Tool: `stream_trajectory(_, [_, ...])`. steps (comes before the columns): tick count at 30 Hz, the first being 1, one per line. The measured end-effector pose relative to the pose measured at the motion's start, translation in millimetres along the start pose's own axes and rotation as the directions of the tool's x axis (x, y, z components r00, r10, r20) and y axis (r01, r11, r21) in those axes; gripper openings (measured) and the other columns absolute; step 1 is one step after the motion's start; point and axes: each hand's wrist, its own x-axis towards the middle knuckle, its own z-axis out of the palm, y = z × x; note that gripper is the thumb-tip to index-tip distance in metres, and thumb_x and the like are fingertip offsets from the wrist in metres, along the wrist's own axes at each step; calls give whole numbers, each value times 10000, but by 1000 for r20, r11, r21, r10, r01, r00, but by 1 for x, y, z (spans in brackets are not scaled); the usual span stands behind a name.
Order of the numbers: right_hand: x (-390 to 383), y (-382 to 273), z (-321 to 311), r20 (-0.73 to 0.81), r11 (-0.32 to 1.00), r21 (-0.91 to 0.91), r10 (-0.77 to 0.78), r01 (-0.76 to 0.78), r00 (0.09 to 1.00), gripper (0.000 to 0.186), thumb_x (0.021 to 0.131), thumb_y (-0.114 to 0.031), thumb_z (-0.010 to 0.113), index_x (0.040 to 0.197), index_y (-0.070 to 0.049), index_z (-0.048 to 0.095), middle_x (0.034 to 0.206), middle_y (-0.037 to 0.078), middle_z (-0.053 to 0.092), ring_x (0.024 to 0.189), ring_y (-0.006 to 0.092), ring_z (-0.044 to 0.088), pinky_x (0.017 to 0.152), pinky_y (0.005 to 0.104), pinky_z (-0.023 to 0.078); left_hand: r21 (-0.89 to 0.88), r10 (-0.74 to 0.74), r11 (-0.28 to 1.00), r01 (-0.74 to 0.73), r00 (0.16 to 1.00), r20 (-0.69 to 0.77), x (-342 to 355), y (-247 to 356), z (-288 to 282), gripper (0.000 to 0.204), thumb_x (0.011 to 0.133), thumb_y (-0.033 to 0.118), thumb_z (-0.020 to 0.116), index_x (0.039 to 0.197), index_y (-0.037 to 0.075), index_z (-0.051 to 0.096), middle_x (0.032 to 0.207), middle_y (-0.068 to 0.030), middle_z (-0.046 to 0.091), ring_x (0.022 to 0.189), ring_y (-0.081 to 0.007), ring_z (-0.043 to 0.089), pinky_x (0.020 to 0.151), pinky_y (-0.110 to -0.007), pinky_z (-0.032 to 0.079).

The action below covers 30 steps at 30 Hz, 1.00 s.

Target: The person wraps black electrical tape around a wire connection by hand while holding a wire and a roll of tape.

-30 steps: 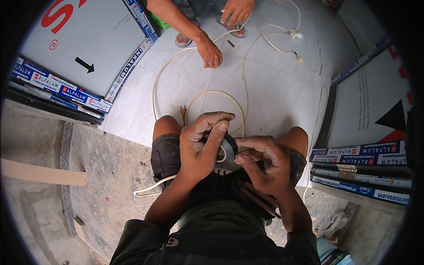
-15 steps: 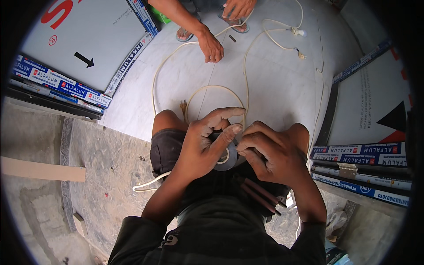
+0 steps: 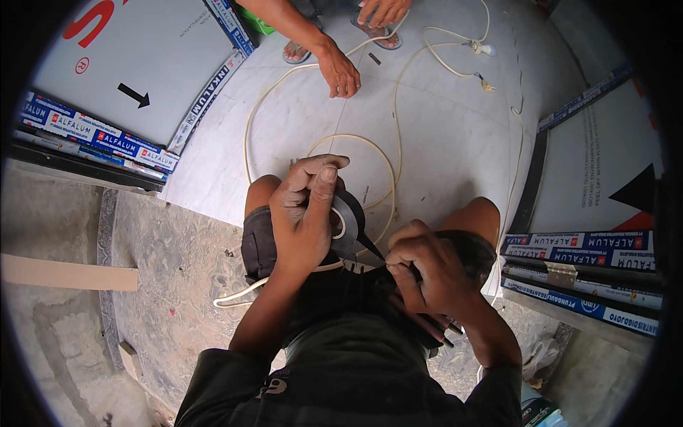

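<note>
My left hand [image 3: 302,220] grips a roll of black tape [image 3: 348,220] with its thumb and fingers. A short black strip [image 3: 372,247] runs from the roll down to my right hand [image 3: 425,270], whose fingertips are pinched on its end. Below the roll a white cord [image 3: 242,297] loops over my lap, partly hidden by my clothing. Tools with reddish-brown handles [image 3: 437,327] lie at my right thigh, under that hand. The white cord's loop [image 3: 377,149] also lies on the tiles in front of my knees.
A co-worker's hands [image 3: 340,75] and sandalled feet [image 3: 388,39] are at the top. A white fitting [image 3: 480,48] and a plug [image 3: 487,87] lie on the tiles. Large framed panels [image 3: 121,71] flank both sides. A tan board strip [image 3: 71,272] lies at left.
My left hand has moved up and left with the roll, while my right hand has gone down and right, drawing out the black strip between them. The co-worker's lower hand has shifted slightly up.
</note>
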Motion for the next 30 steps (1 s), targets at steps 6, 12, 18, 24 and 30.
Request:
stream_trajectory(6, [-15,17,29,-383,977,211,106,-25,917,524,780,-62,930,1137,-38,547,1061,132,638,796,199,651,680,316,573,-57,-29,998,28,999,-16,-3,8,2,252,1119,180,598,1182,-42,701,762,39,579,649,-15,438,623,-206,357])
stream_trajectory(12, [5,21,43,-457,999,39,-7,28,889,676,717,-128,1008,1190,-26,535,1102,184,694,896,240,709,753,326,594,49,106,993,-104,994,-36,-3,11,4,228,1115,145,594,1184,-43,704,792,26,596,691,-22,461,646,-207,376])
stream_trajectory(18, [16,32,59,-509,993,26,-87,116,857,685,710,-144,1014,1193,-25,543,1052,181,715,900,269,737,757,365,611,59,62,997,-59,997,-52,-10,19,14,227,1115,142,593,1188,-39,709,820,17,598,733,-35,478,673,-218,401])
stream_trajectory(24, [23,25,42,-443,981,-154,-172,114,880,560,723,-134,996,1114,-39,606,1022,142,710,866,266,763,707,372,642,-173,-344,927,332,938,-45,-7,3,6,291,1149,243,539,1176,8,709,768,65,535,642,-12,430,585,-208,354])
stream_trajectory(30, [17,23,33,-362,966,-235,-191,109,912,365,737,-92,961,1013,-52,724,1019,112,714,854,229,756,677,347,637,-388,-490,800,458,871,18,-10,-6,8,301,1157,283,524,1167,36,694,727,83,516,581,11,423,522,-201,329])
